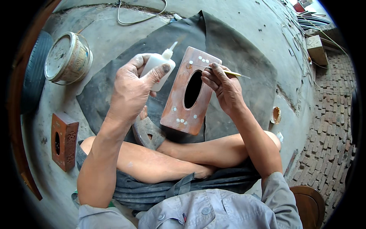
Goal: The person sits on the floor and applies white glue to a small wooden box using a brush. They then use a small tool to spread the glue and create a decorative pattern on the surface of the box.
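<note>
My left hand (131, 87) is wrapped round a white squeeze bottle (155, 61), whose thin nozzle points up and to the right. In my right hand (225, 88) is a slim pick-like tool with a yellow handle (231, 73). Its fine shaft reaches left over a reddish wooden tissue box (174, 97). The box lies before me with its oval opening (193, 89) facing up. Small whitish round inlays (204, 60) are grouped near the far end, and more dot the near end. Whether the tool's tip touches the wood I cannot tell.
Under the box spreads a dark rubber sheet (244, 49). A lidded bucket (70, 61) and a tyre (36, 72) stand at left. A second carved tissue box (65, 141) rests nearer. To the right are a small round container (275, 115), brick paving (324, 141) and loose cables.
</note>
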